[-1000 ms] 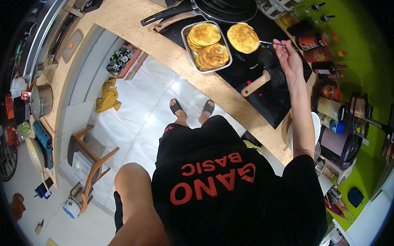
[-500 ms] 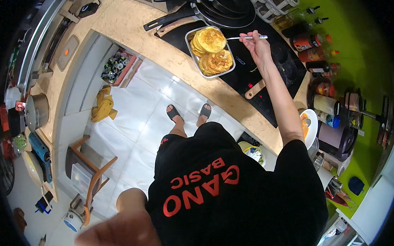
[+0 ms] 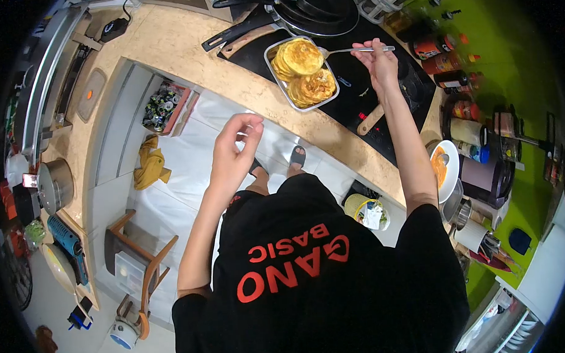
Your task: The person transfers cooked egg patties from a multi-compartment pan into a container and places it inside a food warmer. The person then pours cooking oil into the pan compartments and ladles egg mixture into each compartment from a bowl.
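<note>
My right hand (image 3: 379, 62) is closed on the handle of a metal spoon (image 3: 346, 50), above the black cooktop. The spoon's far end touches the upper right edge of a metal tray (image 3: 288, 96). Two stacks of golden pancakes, one (image 3: 299, 56) above the other (image 3: 312, 88), fill that tray. My left hand (image 3: 239, 142) is raised over the floor in front of the counter, fingers curled with a gap between thumb and fingertips and nothing in it.
Black pans (image 3: 317, 10) are stacked behind the tray. A wooden handle (image 3: 371, 120) lies on the cooktop (image 3: 384, 145). Bottles (image 3: 441, 62) line the green wall. A white bowl (image 3: 445, 171) with orange contents stands at the right. A chair (image 3: 142, 265) is at the lower left.
My left hand has risen from the lower left to in front of the counter. The pancake on the spoon a second ago now lies on the tray's upper stack, and my right hand has moved left.
</note>
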`<action>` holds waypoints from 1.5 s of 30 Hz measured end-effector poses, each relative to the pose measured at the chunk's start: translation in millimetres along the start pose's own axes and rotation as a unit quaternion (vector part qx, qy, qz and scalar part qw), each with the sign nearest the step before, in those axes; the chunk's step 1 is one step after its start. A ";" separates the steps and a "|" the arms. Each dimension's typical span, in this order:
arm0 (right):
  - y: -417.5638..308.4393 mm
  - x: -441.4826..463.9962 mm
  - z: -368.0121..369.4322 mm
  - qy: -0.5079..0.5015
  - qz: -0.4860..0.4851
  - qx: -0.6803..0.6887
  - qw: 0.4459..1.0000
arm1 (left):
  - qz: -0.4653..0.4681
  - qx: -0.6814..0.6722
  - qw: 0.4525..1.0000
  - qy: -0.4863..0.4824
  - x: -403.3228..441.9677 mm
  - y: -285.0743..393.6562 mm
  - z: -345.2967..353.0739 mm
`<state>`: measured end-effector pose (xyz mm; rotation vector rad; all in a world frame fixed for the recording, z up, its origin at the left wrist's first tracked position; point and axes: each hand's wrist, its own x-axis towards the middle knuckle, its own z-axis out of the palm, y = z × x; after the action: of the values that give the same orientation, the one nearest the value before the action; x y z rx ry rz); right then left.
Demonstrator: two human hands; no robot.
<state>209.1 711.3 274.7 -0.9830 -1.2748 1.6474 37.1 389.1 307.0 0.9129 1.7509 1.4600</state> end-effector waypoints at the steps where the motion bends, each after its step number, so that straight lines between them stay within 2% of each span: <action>1: 4.6 1.2 -1.3 0.021 0.033 0.011 0.999 | -0.019 -0.003 1.000 -0.020 3.4 -5.7 2.1; 4: 15.3 2.8 -3.3 0.047 0.081 0.033 0.995 | -0.051 0.015 0.997 -0.062 17.2 -19.9 2.0; 6: 19.4 3.8 -4.1 0.056 0.093 0.045 0.993 | -0.018 -0.024 0.998 -0.063 30.6 -30.4 7.1; 10: 19.8 1.5 -6.3 0.041 0.070 0.055 0.995 | -0.018 -0.008 0.998 -0.064 74.5 -41.3 20.3; 13: 21.8 0.5 -5.7 0.048 0.056 0.051 0.996 | 0.045 -0.020 0.999 0.009 110.0 -48.4 38.7; 17: 26.8 -1.3 -4.9 0.046 0.045 0.058 0.996 | 0.007 0.015 0.999 0.036 134.7 -60.8 55.9; 21: 22.3 -15.2 -2.5 0.039 0.009 0.073 0.996 | -0.029 0.036 0.998 0.047 138.6 -72.3 63.1; 23: 11.8 -30.7 4.4 0.049 0.000 0.062 0.997 | 0.029 0.060 0.996 0.058 135.0 -76.7 62.5; 25: 7.5 -49.5 8.9 0.055 -0.015 0.053 0.997 | 0.007 0.054 0.997 0.047 126.5 -78.1 61.8; 30: -3.6 -98.3 29.4 0.073 -0.113 -0.028 0.991 | -0.011 0.058 0.998 -0.004 116.2 -78.7 62.4; 32: -2.6 -116.1 39.7 0.060 -0.130 -0.053 0.988 | 0.099 0.243 0.963 0.059 115.5 -77.2 63.3; 34: 5.2 -131.2 48.1 0.023 -0.187 -0.097 0.977 | 0.100 0.247 0.962 0.063 115.7 -79.3 62.9; 35: 3.6 -140.8 51.9 0.007 -0.181 -0.109 0.977 | 0.102 0.250 0.960 0.068 116.2 -81.0 62.7; 36: 5.8 -146.7 53.5 0.007 -0.180 -0.110 0.977 | 0.101 0.250 0.960 0.068 116.3 -83.2 62.8; 38: 16.3 -157.4 53.9 -0.026 -0.265 -0.231 0.936 | 0.060 0.164 0.982 0.071 115.0 -87.0 63.9; 39: 20.5 -162.9 54.6 -0.028 -0.280 -0.256 0.925 | 0.058 0.165 0.982 0.069 113.1 -89.2 63.6; 41: 27.2 -172.1 56.4 -0.038 -0.282 -0.281 0.916 | 0.056 0.098 0.994 0.001 109.5 -92.2 63.1; 42: 30.2 -176.2 58.2 -0.051 -0.286 -0.306 0.907 | 0.055 0.099 0.994 -0.001 107.8 -93.7 63.3; 44: 32.7 -183.8 62.7 -0.030 -0.259 -0.288 0.921 | 0.065 0.058 0.996 0.009 103.1 -94.2 62.7; 45: 31.3 -186.3 62.8 -0.033 -0.278 -0.311 0.908 | 0.063 0.058 0.996 0.007 102.1 -94.3 62.0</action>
<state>214.9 512.3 274.0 -0.8017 -1.9701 0.8450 26.6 495.5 198.7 1.0947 1.8335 1.4583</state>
